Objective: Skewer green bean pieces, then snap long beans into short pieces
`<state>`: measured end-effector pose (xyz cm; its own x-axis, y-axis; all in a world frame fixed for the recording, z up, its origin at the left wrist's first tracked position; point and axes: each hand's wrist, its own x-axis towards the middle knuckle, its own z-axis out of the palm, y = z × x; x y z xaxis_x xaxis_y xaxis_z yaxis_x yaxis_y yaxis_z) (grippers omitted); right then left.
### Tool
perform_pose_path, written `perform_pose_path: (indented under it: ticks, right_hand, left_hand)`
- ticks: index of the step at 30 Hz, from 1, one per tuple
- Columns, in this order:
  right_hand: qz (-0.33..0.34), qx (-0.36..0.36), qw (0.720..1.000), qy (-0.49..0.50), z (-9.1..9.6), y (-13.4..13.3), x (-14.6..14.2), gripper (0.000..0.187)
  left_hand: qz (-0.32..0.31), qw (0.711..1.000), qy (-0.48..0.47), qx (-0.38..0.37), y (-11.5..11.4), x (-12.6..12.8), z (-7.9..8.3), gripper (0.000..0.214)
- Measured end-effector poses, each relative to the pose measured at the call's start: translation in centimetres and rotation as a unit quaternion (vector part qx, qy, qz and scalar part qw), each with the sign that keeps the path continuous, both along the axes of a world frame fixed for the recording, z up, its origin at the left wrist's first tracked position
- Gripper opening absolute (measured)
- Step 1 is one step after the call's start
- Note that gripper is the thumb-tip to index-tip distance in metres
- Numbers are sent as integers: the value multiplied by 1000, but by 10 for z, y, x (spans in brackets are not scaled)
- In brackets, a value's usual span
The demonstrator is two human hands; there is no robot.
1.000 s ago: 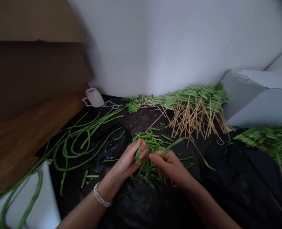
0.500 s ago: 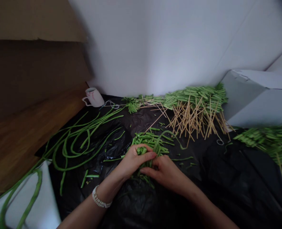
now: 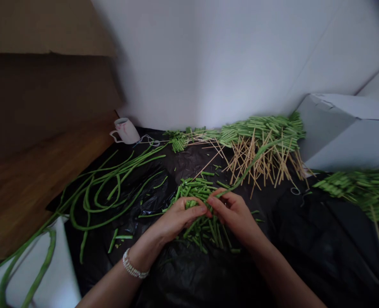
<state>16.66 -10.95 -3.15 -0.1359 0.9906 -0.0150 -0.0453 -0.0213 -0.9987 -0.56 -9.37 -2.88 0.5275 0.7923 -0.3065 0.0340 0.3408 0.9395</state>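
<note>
A long green bean [image 3: 258,156] trails from my right hand [image 3: 232,211] up to the right, over the skewers. My right hand is closed, its thumb and fingers pinching the bean near its lower end. My left hand [image 3: 179,216], with a beaded bracelet on the wrist, meets it fingertip to fingertip at the bean's end. Its fingers curl round, and short bean pieces [image 3: 192,204] show inside the curl. Under and around both hands lies a pile of cut bean pieces [image 3: 197,185], some of it hidden by the hands.
Whole long beans [image 3: 95,196] lie looped at left on black plastic sheeting [image 3: 183,278]. At the back are a white mug [image 3: 127,131] and skewered bean bundles [image 3: 262,128] with wooden sticks [image 3: 256,164]. More bundles [image 3: 362,188] and a white box [image 3: 352,137] stand right.
My right hand has moved up and right, and its wrist has turned. The long bean now stretches out to the upper right instead of looping close by. My left hand has barely moved.
</note>
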Motion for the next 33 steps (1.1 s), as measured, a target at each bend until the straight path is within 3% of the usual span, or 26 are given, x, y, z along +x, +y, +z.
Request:
perform_pose_path:
  ticks: [9,16,20,25,28,30,33]
  right_hand:
    - [-19,4,1000,-7,-1,1,2,33]
    - [-29,8,999,-20,-2,0,2,32]
    - [-31,8,999,-8,0,0,2,29]
    - [-23,18,1000,-5,2,-2,-2,26]
    - [-38,46,998,-35,1,-3,-3,23]
    - [-46,56,995,-66,1,-4,-3,25]
    - [-15,54,993,-109,0,-3,-2,33]
  left_hand:
    - [52,993,-51,-95,-1,5,4,23]
    - [89,987,-61,-122,-2,5,6,15]
    - [69,991,-52,-104,-2,5,4,16]
    - [12,1000,8,-17,-2,2,1,23]
    - [19,994,56,90,-3,4,0,20]
    - [33,972,110,204,-5,5,-1,16]
    - [23,906,201,372,-7,5,-3,9]
